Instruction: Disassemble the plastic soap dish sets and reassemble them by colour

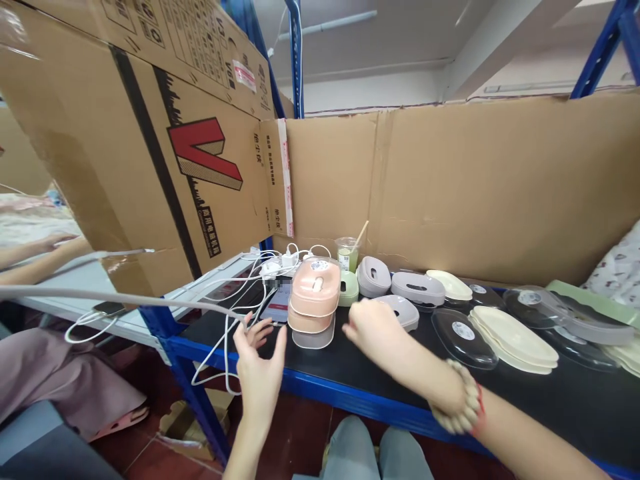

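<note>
My left hand (260,367) hovers open at the front edge of the black bench top, just left of a stack of pink lidded containers (314,297) that sits on a clear base. My right hand (367,328), with a bead bracelet at the wrist, reaches across the bench toward a grey lid (403,310) behind it; its fingers point away and nothing shows in them. A smartphone (277,303) lies beside the pink stack, with white charging cables (235,300) running over it.
Grey lids (417,288), cream plates (513,337) and clear lids (463,337) lie along the bench to the right. A plastic cup with a stick (347,253) stands at the back. Cardboard walls (450,187) surround the bench. Another person's arm (35,257) is at the far left.
</note>
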The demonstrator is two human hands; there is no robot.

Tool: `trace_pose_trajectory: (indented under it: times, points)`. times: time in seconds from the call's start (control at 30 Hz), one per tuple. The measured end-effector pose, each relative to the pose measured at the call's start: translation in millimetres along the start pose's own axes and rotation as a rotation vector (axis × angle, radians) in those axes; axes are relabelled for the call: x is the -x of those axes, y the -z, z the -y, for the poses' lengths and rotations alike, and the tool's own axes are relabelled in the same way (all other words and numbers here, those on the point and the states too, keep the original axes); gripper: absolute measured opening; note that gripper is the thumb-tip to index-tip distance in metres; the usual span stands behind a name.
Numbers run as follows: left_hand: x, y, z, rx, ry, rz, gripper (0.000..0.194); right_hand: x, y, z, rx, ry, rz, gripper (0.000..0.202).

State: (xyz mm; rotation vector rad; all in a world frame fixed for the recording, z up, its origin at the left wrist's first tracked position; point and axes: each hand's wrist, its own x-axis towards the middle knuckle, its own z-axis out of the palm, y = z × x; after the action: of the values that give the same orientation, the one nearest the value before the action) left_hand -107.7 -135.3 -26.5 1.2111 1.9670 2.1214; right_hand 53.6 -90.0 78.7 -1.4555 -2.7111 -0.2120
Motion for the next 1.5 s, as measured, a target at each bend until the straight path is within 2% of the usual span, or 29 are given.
trace_pose_trajectory:
  times: [0.07,0.1,0.17,0.23,0.33,0.43,0.6,0.77,0.93,1.03,1.17,1.33,1.4,1.5]
  points:
    - [-14.8,12.4,-3.3,-0.156,0.051,0.029,0.043,16.9,1.0,34.4,-0.089,0.085,0.114,0.018]
    - [-22.0,16.9,-5.9,-0.256,0.081,0.045,0.036,19.6,-1.7,52.5,-0.136,0.158,0.124,0.016]
    - [-34.5,22.3,-11.3,-0.42,0.137,0.096,0.026,12.9,-12.3,86.3,-0.176,0.24,0.043,0.024]
    - [-43.6,24.6,-14.7,-0.485,0.169,0.176,0.021,-6.3,-26.6,112.4,-0.184,0.216,-0.056,0.043]
    - [-53.7,26.4,-13.9,-0.494,0.16,0.227,0.018,-40.8,-45.6,133.7,-0.217,0.063,-0.11,0.048]
    - [-66.0,28.3,-9.1,-0.417,0.085,0.241,0.023,-64.8,-56.8,142.0,-0.321,-0.119,-0.096,0.054]
    - [-92.3,26.8,0.0,-0.342,-0.061,0.307,0.029,-82.1,-66.3,154.0,-0.434,-0.323,-0.145,0.072]
    - [-113.5,17.3,9.7,-0.224,-0.175,0.423,0.03,-93.3,-68.0,163.8,-0.462,-0.43,-0.117,0.066]
    - [-133.5,2.1,10.3,-0.054,-0.313,0.481,0.041,-99.1,-68.8,170.0,-0.476,-0.484,-0.161,0.066]
    - [-144.9,-8.1,6.4,0.013,-0.346,0.482,0.046,-97.5,-66.7,174.3,-0.493,-0.497,-0.133,0.072]
    - [-157.0,-19.0,0.1,0.07,-0.339,0.516,0.047,-87.6,-61.3,178.7,-0.508,-0.478,-0.098,0.078]
    - [-166.7,-23.9,-4.1,0.196,-0.228,0.54,0.049,-65.6,-52.8,175.5,-0.556,-0.423,-0.09,0.08]
    - [-169.9,-21.7,-4.0,0.198,-0.217,0.513,0.045,-55.6,-51.7,173.2,-0.562,-0.406,-0.107,0.079]
    - [-173.6,-14.9,-4.3,0.096,-0.231,0.394,0.029,-43.0,-54.4,172.5,-0.541,-0.377,-0.173,0.075]
